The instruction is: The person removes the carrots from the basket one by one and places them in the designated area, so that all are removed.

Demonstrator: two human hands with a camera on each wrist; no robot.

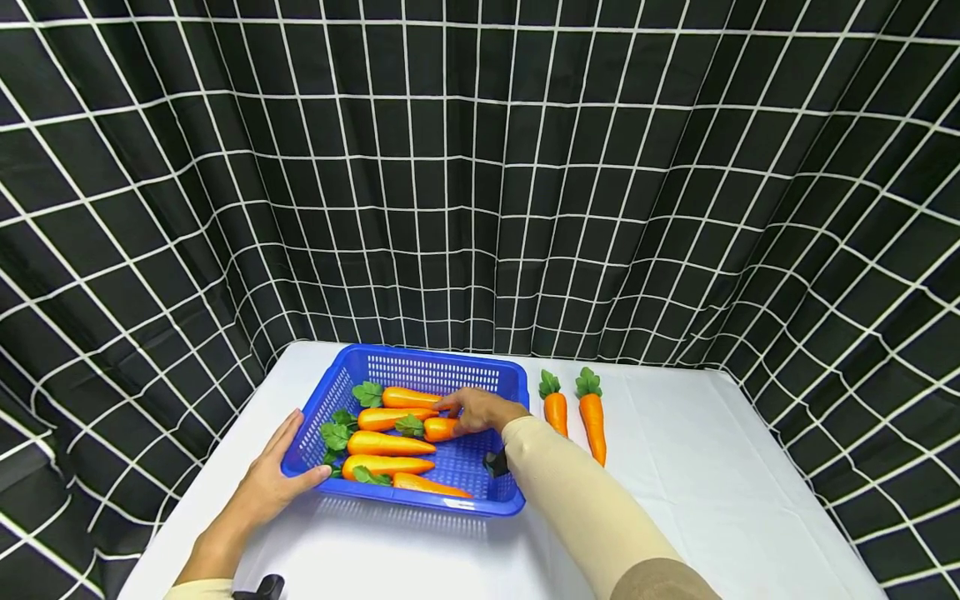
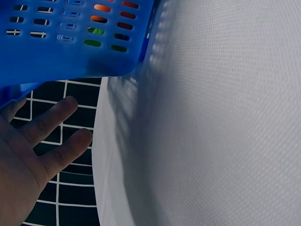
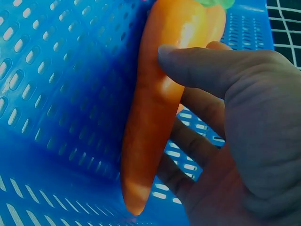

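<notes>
Against the black grid curtain, on the white table (image 1: pixel 675 467), the right hand (image 1: pixel 480 410) pinches a carrot (image 1: pixel 438 428) inside the blue basket (image 1: pixel 438 367), its tip hidden by fingers, while the left hand (image 1: pixel 273 479), fingers spread, steadies the rim.

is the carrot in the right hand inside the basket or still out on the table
Inside. The right hand grips the carrot within the basket walls, beside other carrots; the wrist view shows blue mesh behind it.
</notes>
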